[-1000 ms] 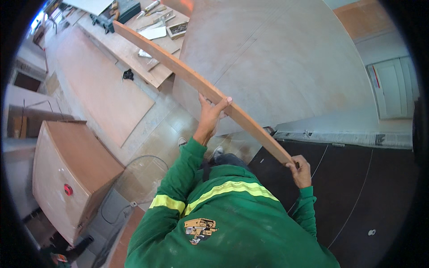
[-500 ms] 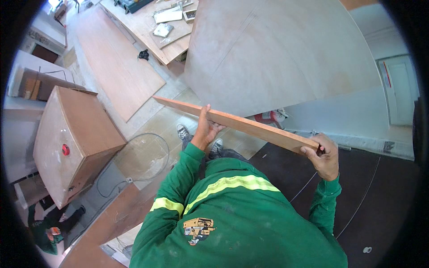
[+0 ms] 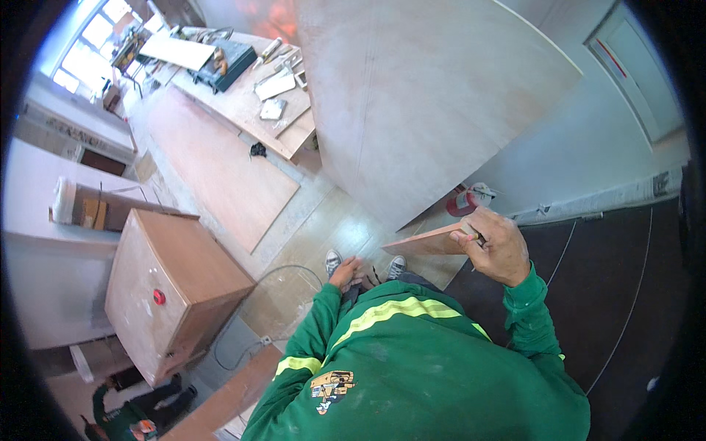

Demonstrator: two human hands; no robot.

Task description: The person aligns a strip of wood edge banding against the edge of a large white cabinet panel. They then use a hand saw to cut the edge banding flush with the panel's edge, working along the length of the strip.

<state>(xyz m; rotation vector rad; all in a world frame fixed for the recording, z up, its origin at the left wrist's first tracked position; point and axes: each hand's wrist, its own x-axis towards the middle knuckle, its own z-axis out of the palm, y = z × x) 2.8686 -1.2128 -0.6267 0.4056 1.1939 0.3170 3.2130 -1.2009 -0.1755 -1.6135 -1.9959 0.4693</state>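
My right hand (image 3: 501,247) is closed round the near end of a narrow wooden board (image 3: 428,243). The board points away to the left, its far end tilted down over the floor and close to my shoes. The board's end sits between my thumb and curled fingers. My left hand (image 3: 346,274) is off the board, low in front of my waist beside one shoe. Its fingers are partly stretched and a little blurred, with nothing visible in them.
A large plywood panel (image 3: 434,95) leans ahead, with a red fire extinguisher (image 3: 465,202) beside it. A worktable (image 3: 220,99) carries tools. A plywood sheet (image 3: 220,165) lies on the floor. At left stand a wooden box (image 3: 184,257) and, lower down, another person (image 3: 136,415). A cable (image 3: 276,270) loops nearby.
My left hand has let go of the board and dropped toward my waist. My right hand has swung the board, its far end moving right and down. The view has shifted.
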